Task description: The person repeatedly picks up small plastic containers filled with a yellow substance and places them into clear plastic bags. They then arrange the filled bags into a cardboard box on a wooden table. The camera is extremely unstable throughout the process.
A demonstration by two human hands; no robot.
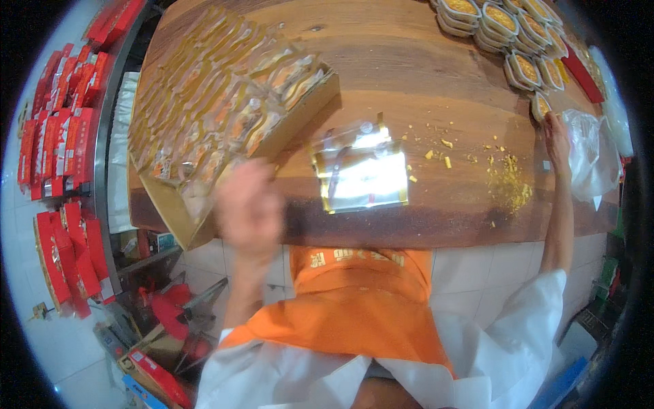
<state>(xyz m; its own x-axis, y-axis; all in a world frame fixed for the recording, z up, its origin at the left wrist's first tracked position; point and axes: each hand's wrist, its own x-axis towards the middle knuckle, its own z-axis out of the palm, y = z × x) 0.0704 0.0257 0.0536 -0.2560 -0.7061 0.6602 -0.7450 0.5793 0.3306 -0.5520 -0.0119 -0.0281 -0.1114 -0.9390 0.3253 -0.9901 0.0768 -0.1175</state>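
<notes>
My right hand [554, 135] reaches to the table's right side, its fingertips closed on the near edge of a small clear plastic tub [540, 106] with a golden baked filling. This tub looks narrower than the others, as if tilted. My left hand [250, 202] is blurred by motion beside the near right side of a cardboard box [306, 110]; its fingers cannot be made out. Rows of clear packets with gold edges [225, 102] fill the box. Between my hands lie shiny clear wrappers with gold edges [365, 176], glaring in the light.
Stacked filled tubs [523, 71] stand at the far right of the wooden table [378, 66]. Yellow crumbs [511, 181] lie scattered near a crumpled clear plastic bag [587, 153]. Red boxes [64, 148] stand on the left beyond a metal edge [104, 153].
</notes>
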